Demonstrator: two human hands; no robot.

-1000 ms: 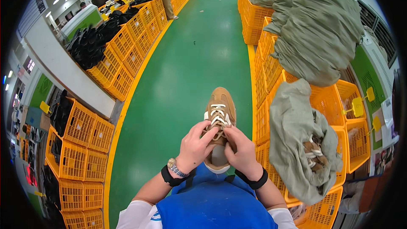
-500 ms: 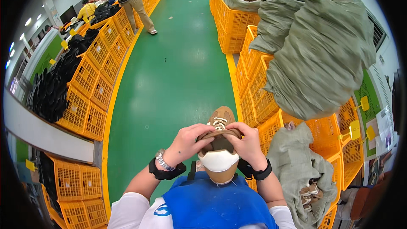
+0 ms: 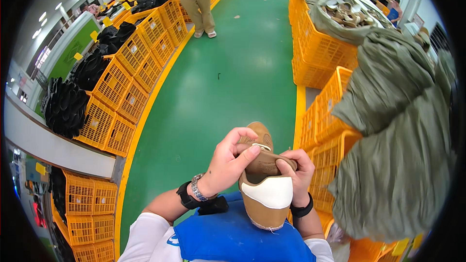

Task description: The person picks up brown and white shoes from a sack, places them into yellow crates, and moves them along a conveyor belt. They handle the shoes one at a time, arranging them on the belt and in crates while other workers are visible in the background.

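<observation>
Brown sneaker upper point(image 3: 266, 190) at lower centre, apparently partly laced

Left hand point(image 3: 223, 167) curls thumb and fingers at the left edge of the raised tongue point(image 3: 262, 166), beside the white lace point(image 3: 262, 147). Right hand point(image 3: 302, 173) pinches the tongue's right edge. Whether the lace is tied cannot be told; the heel's frayed lower edge looks unfinished.

At six o'clock, the brown sneaker point(image 3: 264, 215), laces uppermost a second ago, now turns its white heel patch point(image 3: 272, 193) toward the wearer; left hand point(image 3: 225, 162) and right hand point(image 3: 302, 172) have raised its tongue point(image 3: 262, 166). At four o'clock, a bulging green sack point(image 3: 388, 179) replaces an open sack of shoes.
</observation>
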